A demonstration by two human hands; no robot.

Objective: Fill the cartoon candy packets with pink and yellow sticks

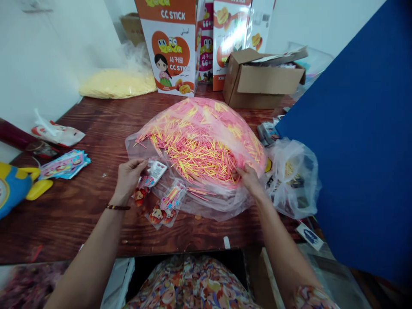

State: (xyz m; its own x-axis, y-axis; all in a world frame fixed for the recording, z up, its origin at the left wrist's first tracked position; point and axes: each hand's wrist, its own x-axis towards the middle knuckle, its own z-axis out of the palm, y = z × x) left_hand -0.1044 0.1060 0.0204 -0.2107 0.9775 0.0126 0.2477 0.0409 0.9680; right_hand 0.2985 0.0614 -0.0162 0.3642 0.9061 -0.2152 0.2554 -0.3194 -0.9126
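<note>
A big clear plastic bag [199, 141] full of pink and yellow sticks lies on the dark wooden table [96, 128]. My left hand [128, 177] is closed on a small printed packet [151, 176] at the bag's near left edge. A second small packet [167, 206] with a few sticks inside lies flat just below it. My right hand [251, 180] reaches into the bag's near right opening, fingers pinched among the sticks; what they grip is hidden.
CC Stick cartons [174, 47] and an open brown box [260, 77] stand at the back. A yellow bag [117, 83], loose packets [64, 165] and a blue-yellow toy [14, 184] lie left. A crumpled clear bag [292, 176] and a blue board [360, 141] are right.
</note>
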